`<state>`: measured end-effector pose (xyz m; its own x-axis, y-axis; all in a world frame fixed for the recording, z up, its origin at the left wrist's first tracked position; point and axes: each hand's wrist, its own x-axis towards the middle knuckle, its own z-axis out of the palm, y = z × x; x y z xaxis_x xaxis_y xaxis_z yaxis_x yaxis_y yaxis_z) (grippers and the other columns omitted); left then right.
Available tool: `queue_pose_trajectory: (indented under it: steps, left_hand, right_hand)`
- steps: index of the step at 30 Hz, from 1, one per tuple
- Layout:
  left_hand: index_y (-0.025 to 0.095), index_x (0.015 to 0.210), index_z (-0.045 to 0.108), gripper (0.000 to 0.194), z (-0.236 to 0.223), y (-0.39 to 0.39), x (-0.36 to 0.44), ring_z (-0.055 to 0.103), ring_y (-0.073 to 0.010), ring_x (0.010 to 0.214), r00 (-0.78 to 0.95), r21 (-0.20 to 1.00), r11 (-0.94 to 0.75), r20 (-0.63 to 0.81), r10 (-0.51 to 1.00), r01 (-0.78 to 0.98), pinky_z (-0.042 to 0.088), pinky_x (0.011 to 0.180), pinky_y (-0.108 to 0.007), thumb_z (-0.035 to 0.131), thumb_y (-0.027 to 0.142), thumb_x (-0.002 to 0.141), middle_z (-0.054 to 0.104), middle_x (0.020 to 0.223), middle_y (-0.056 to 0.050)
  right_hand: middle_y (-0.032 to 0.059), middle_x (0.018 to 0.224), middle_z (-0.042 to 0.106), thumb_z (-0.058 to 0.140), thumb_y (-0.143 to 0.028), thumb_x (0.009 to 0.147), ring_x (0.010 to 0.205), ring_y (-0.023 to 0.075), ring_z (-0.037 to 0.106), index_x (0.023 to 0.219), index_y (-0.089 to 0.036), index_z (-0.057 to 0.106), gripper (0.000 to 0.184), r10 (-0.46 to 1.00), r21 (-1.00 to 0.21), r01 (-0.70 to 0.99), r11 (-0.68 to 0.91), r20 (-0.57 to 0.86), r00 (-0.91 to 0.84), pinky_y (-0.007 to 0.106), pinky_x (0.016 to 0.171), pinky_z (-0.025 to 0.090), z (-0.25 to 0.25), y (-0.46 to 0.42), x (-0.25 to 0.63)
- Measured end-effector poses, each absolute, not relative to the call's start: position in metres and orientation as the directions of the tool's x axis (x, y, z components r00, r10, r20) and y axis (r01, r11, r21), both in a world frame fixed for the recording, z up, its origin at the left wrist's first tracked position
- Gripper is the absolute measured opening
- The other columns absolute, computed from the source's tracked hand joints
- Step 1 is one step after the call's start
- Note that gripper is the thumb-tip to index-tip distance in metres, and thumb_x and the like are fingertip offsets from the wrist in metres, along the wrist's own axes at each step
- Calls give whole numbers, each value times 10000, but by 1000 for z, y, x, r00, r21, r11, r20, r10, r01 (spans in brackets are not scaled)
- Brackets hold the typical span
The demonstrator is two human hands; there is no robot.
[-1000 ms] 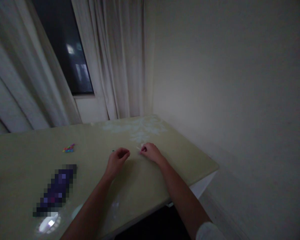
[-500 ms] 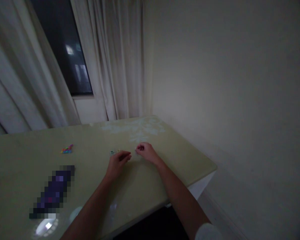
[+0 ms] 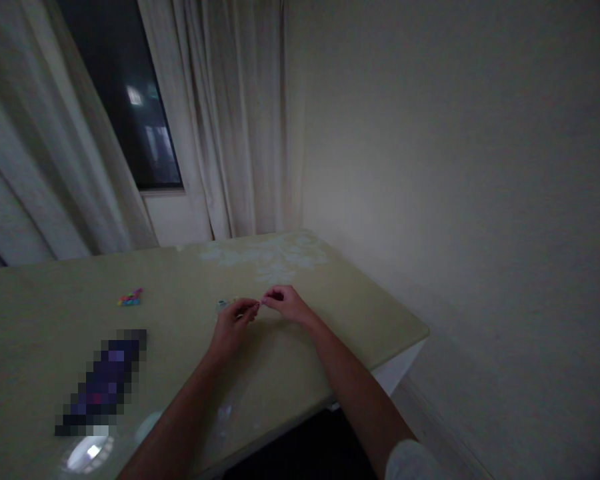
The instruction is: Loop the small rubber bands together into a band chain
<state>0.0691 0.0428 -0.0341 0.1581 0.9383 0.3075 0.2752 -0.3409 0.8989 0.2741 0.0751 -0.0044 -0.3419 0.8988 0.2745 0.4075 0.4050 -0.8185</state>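
My left hand (image 3: pixel 234 325) is over the middle of the table, thumb and fingers pinched together. My right hand (image 3: pixel 286 303) meets it from the right, its fingertips also pinched and almost touching the left fingertips. Whatever sits between the two pinches is too small to name. Just behind my left hand lies a small clear item with a dark green spot (image 3: pixel 222 304), partly hidden by the hand. Farther left on the table is a little cluster of bright multicoloured pieces (image 3: pixel 130 297).
A dark, blurred-out flat object (image 3: pixel 105 380) lies on the left of the yellowish table (image 3: pixel 360 320). Near it a shiny round reflective spot (image 3: pixel 90 453) shows at the front. Curtains (image 3: pixel 250 133) and a dark window stand behind; a pale wall (image 3: pixel 455 167) bounds the right.
My right hand has moved left until its fingertips come up to my left hand's. The left hand has barely moved. The view has shifted slightly.
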Motion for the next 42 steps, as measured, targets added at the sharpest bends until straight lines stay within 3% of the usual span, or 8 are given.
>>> queue_pose_trajectory:
  steps: [4, 7, 12, 18, 25, 32, 37, 42]
  left_hand:
    - [152, 1123, 699, 253, -35, 44, 67, 728, -192, 911, 129, 899, -329, 303, 944, 290, 626, 828, -397, 680, 381, 1018, 738, 1071, -53]
    - [151, 1115, 702, 249, -36, 45, 66, 729, -197, 926, 122, 897, -319, 296, 948, 306, 623, 844, -406, 684, 379, 1015, 739, 1068, -53]
    - [150, 1100, 704, 239, -37, 46, 66, 731, -191, 901, 128, 895, -306, 279, 952, 325, 624, 839, -402, 697, 371, 1008, 744, 1038, -45]
    - [149, 1091, 706, 229, -37, 45, 66, 731, -188, 893, 146, 884, -302, 267, 953, 356, 626, 833, -398, 701, 363, 1007, 744, 1031, -42]
    - [150, 1086, 706, 228, -37, 45, 64, 728, -189, 898, 140, 860, -316, 283, 949, 400, 623, 834, -399, 698, 364, 1007, 741, 1035, -43]
    - [153, 1112, 705, 240, -38, 45, 61, 728, -192, 908, 157, 859, -335, 297, 942, 387, 622, 846, -406, 688, 371, 1014, 742, 1051, -48]
    - [154, 1081, 710, 219, -38, 43, 64, 728, -191, 912, 172, 867, -357, 315, 933, 348, 622, 846, -402, 704, 359, 1004, 744, 1049, -46]
    - [152, 1113, 699, 239, -34, 40, 67, 729, -192, 906, 143, 882, -369, 341, 929, 291, 626, 834, -400, 707, 363, 1002, 739, 1047, -45]
  right_hand:
    - [26, 904, 644, 742, -189, 935, 829, 152, 572, 986, -161, 772, 65, 910, -729, 546, 413, 300, -287, 270, 812, 443, -7, 81, 289]
    - [33, 992, 625, 827, -129, 862, 909, 163, 587, 1007, -193, 800, 161, 900, -653, 621, 434, 288, -326, 277, 880, 432, -10, 80, 296]
    - [40, 1050, 622, 793, -121, 903, 979, 172, 604, 990, -216, 813, 130, 879, -541, 694, 474, 254, -403, 265, 893, 431, -12, 78, 293]
    - [74, 1044, 648, 767, -167, 924, 955, 201, 612, 956, -184, 789, 43, 891, -422, 785, 454, 232, -390, 286, 842, 447, -11, 79, 288]
    - [137, 1071, 667, 686, -156, 915, 982, 249, 617, 918, -140, 751, 67, 889, -336, 826, 452, 250, -384, 338, 895, 471, -15, 73, 279]
    - [110, 1088, 624, 608, -180, 971, 934, 211, 586, 982, -147, 679, 79, 885, -466, 759, 456, 324, -333, 336, 881, 468, -15, 73, 279]
    - [14, 930, 572, 607, -222, 998, 871, 156, 556, 925, -173, 635, 92, 847, -629, 569, 530, 362, -390, 255, 799, 454, -17, 73, 263]
    - [-3, 886, 539, 586, -287, 1013, 797, 145, 518, 909, -176, 626, 158, 838, -749, 400, 527, 379, -393, 248, 715, 427, -21, 71, 253]
